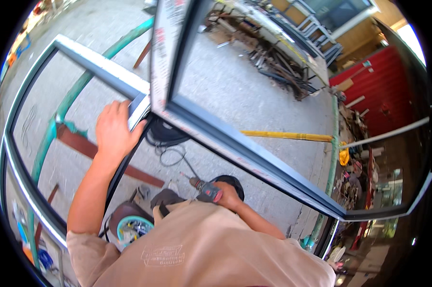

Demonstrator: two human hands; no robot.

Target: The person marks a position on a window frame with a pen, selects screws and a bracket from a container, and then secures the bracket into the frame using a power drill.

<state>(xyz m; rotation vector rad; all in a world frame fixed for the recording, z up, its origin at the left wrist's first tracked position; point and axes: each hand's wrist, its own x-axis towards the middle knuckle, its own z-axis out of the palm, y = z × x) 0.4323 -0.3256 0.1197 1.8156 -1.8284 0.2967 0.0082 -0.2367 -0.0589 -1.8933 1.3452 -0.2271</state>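
Observation:
My left hand (114, 128) is closed on a grey and white profile end (139, 111) of a metal window frame, with the thumb to the right and the fingers over its top. This silver and dark frame (101, 64) spreads to the left. Against that corner, a second frame (216, 125) covered partly in white film with red print stands and reaches to the right. Low beneath it, my right hand (228, 196) is wrapped round a black and red cordless drill (207, 190), its bit pointing up and left, apart from the frames.
Green-wrapped rails (46, 143) and a yellow bar (287, 136) form a stand. Black cable (165, 131) lies coiled on the concrete floor. A teal-rimmed bucket (134, 228) of small parts is at lower left. Scrap profiles (278, 64) are heaped at the back; a red panel (381, 91) stands right.

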